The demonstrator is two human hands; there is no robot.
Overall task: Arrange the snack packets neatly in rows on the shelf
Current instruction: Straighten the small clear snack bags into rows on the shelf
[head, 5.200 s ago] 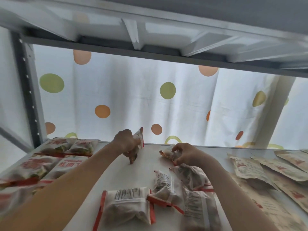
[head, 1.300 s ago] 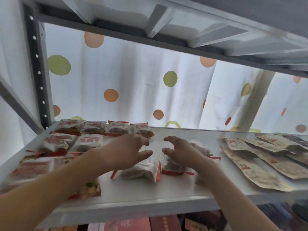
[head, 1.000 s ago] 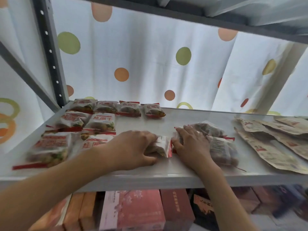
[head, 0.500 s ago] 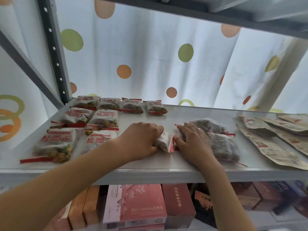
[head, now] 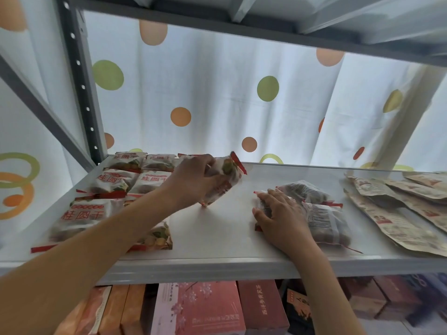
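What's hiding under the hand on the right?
Under the right hand lies a clear snack packet; only its red-edged end peeks out by the fingers. The rest is covered.

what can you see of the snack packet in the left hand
The snack packet is a small pillow-shaped pouch of clear and white plastic film with red sealed ends and red print, brownish contents showing through. The left hand grips its left side, holding it tilted, one red end up, the lower corner at or just above the shelf, right of the arranged rows.
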